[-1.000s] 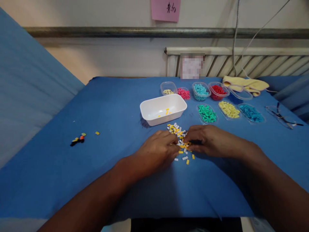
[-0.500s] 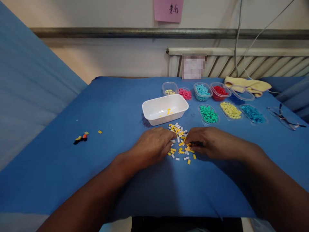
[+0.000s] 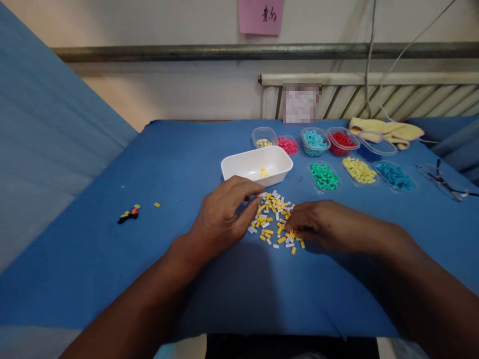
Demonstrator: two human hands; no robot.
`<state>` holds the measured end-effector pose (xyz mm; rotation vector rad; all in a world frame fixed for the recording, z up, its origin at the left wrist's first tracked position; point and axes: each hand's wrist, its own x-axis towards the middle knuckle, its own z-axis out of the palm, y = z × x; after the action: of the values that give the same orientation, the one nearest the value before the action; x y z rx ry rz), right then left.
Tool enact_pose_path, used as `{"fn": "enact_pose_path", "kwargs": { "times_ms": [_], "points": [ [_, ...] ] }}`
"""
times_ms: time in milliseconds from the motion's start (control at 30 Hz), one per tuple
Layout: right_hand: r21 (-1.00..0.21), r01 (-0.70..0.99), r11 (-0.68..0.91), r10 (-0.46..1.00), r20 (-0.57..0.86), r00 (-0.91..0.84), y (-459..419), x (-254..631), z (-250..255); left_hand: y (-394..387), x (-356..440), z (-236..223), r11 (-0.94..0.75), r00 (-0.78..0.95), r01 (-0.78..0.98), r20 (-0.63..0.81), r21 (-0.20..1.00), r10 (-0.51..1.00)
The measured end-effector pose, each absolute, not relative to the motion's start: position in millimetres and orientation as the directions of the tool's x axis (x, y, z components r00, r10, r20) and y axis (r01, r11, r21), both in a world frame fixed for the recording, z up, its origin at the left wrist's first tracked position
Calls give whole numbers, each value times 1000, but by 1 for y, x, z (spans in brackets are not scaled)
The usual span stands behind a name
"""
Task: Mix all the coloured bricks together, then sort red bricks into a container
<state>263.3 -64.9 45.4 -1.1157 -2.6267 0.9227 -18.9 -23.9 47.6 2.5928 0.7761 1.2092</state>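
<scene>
A loose pile of small white and yellow toy building bricks [image 3: 277, 203] lies spread on the blue-covered table. My left hand [image 3: 224, 209] is at the pile's left edge, close to the front of the white tub [image 3: 235, 166]. Its fingers are bent, with a gap between thumb and forefinger, and nothing shows between them. At the pile's right side, my right hand [image 3: 318, 224] has its fingertips bunched down among the bricks. Whatever those fingers pinch is hidden. A few yellow bricks [image 3: 262, 173] lie inside the tub.
Behind and right stand clear tubs of green bricks [image 3: 324, 176], pale yellow bricks [image 3: 359, 170], blue bricks [image 3: 395, 176] and red bricks [image 3: 341, 140]. Glasses [image 3: 445, 182] and a yellow cloth [image 3: 389, 130] lie far right. Black and coloured pieces [image 3: 128, 215] sit at left.
My left hand has drawn back to the left and lifted, uncovering more bricks on the pile's left side. My right hand remains at the right of the pile, nearly in place.
</scene>
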Motion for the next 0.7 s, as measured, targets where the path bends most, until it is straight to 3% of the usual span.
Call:
{"fn": "enact_pose_path", "kwargs": {
  "times_ms": [133, 267, 433, 567, 700],
  "points": [
    [-583, 622, 523, 698, -127, -705, -65, 263, 45, -23, -20, 46, -838, 576, 359, 610, 411, 545],
    [-566, 638, 522, 711, -123, -692, -65, 263, 43, -26, -17, 35, -846, 749, 343, 425, 408, 508],
    [-548, 628, 553, 690, -123, -714, -66, 259, 43, -34, -3, 23, -866, 846, 400, 243, 299, 475],
    [-566, 605, 561, 670, -118, -732, -67, 258, 42, -38, 3, 17, -883, 864, 421, 207, 207, 460],
    [-545, 621, 564, 674, -130, -727, -67, 255, 39, -37, 4, 13, -883, 866, 417, 199, 214, 458]
  ]
}}
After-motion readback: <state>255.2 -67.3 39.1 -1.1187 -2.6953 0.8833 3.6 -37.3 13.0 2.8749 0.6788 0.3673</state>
